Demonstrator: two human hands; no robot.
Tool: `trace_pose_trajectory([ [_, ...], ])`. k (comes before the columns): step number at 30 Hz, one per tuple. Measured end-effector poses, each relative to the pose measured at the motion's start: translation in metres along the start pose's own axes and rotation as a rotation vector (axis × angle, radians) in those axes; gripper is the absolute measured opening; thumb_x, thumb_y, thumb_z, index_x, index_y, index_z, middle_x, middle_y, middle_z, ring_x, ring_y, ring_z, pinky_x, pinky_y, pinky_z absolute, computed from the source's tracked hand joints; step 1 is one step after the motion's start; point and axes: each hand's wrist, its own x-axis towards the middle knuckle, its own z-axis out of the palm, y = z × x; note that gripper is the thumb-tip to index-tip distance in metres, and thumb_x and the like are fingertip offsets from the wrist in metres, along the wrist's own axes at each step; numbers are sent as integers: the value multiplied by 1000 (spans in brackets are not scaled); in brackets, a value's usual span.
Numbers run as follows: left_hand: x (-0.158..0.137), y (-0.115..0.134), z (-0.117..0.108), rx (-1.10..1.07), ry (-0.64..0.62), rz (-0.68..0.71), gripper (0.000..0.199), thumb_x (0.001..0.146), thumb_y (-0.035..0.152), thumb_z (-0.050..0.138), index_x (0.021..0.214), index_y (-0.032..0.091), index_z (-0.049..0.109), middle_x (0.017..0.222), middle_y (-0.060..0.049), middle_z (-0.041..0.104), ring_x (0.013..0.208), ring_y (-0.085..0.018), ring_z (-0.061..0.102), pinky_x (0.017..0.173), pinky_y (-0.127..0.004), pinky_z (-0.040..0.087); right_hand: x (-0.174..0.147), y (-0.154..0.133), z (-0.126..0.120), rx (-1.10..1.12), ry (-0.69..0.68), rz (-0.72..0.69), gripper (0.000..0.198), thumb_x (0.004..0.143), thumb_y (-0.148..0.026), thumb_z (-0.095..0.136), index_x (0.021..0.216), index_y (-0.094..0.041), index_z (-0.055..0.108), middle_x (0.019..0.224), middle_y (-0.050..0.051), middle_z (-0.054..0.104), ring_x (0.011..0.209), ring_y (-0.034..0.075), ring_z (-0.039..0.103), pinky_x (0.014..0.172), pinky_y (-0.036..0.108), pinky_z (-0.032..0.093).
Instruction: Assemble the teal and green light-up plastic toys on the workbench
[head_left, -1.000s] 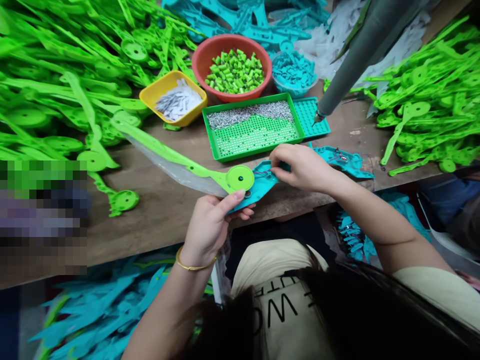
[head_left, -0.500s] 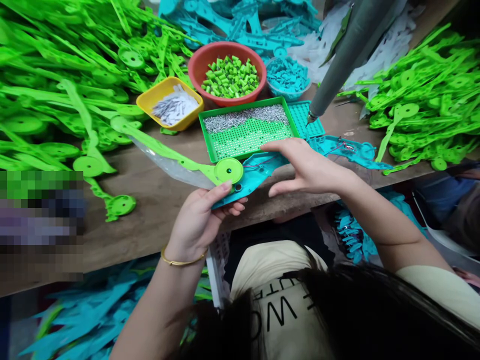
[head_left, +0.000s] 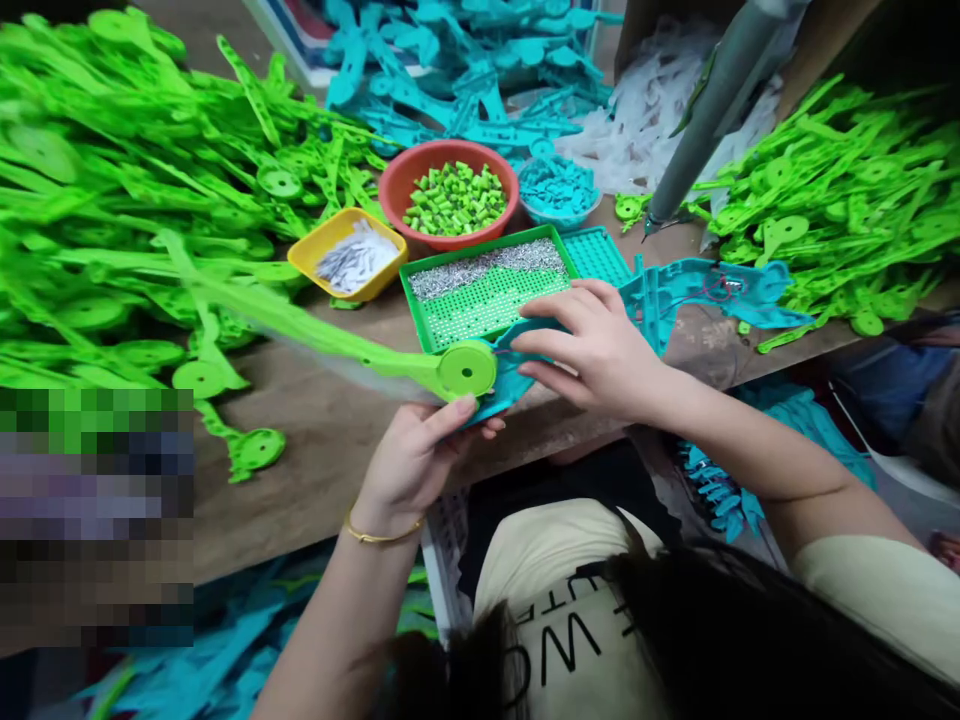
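Observation:
My left hand (head_left: pixel 420 450) grips the near end of a teal plastic shell (head_left: pixel 511 388), thumb on top by a green round hub. The hub belongs to a long green plastic arm (head_left: pixel 330 335) that reaches up to the left, with a translucent strip along its lower edge. My right hand (head_left: pixel 600 350) lies over the middle of the shell and hides part of it. Its fingers are bent and apart, tips at a thin red wire beside the hub. Further right, more teal shell (head_left: pixel 675 285) shows with red wire and a small metal spring-like piece (head_left: pixel 733 284).
A green tray (head_left: pixel 491 325) of small metal screws lies behind my hands. Around it are a yellow tub (head_left: pixel 307 262), a red bowl (head_left: pixel 390 190) of green pieces and a teal-filled bowl (head_left: pixel 559 190). A grey screwdriver (head_left: pixel 690 140) hangs at right. Green parts (head_left: pixel 97 220) pile up left.
My right hand has moved left along the shell, its fingers now bent near the hub. The shell and green arm are slightly lower in view. The screwdriver tip stands further from the shell.

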Motion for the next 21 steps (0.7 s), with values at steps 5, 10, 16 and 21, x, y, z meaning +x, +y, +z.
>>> trace_pose_trajectory([
  [5,-2,-7,-1,45,7,60,34,62,35,83,88,18,72,81,-4,73,71,-18,68,70,-30,58,2,-20,0,-16,46,22,16,93,-25,50,99,-28,65,123,3,58,116,24,48,111,53,16],
  [10,-5,-7,1,61,10,79,34,61,37,84,86,17,72,79,-4,73,68,-18,67,67,-30,58,3,-16,3,-56,77,-8,22,98,-28,41,104,-25,63,115,4,61,109,21,51,112,51,16],
  [16,-11,4,33,22,28,81,31,69,40,79,72,11,71,66,-7,70,60,-15,64,60,-25,54,-3,12,5,-8,2,-65,77,80,-70,55,137,-20,46,128,14,55,121,31,47,110,53,24],
  [21,-12,25,49,0,-269,47,34,73,40,76,92,12,73,92,-12,74,80,-22,70,73,-31,57,-12,51,-6,-29,47,-63,93,65,-85,54,131,-19,56,115,15,62,103,29,57,90,45,44],
])
